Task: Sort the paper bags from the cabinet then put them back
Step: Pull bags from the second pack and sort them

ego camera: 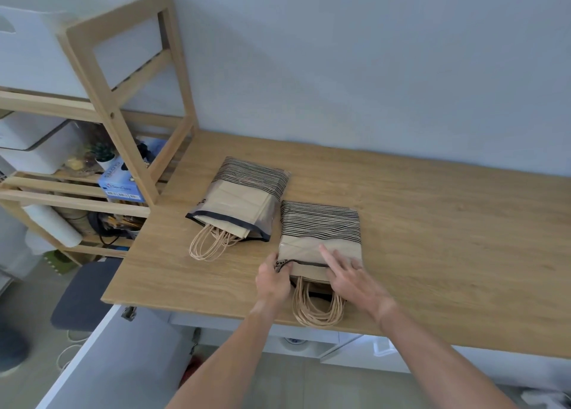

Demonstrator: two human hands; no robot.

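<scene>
Two flat bundles of brown paper bags lie on the wooden table (432,223). Each sits in a striped see-through sleeve with its twine handles sticking out toward me. The left bundle (241,198) lies untouched, its mouth open. My left hand (273,280) pinches the near left corner of the right bundle (321,232) at its dark zip edge. My right hand (349,276) rests flat on the bundle's near right part, fingers spread, above the handles (318,303).
A wooden shelf unit (123,124) stands at the table's left end, holding white bins, a blue box (123,183), a paper roll and small items. A white cabinet door (102,362) hangs open below the table's left front. A dark chair seat (83,294) sits beside it.
</scene>
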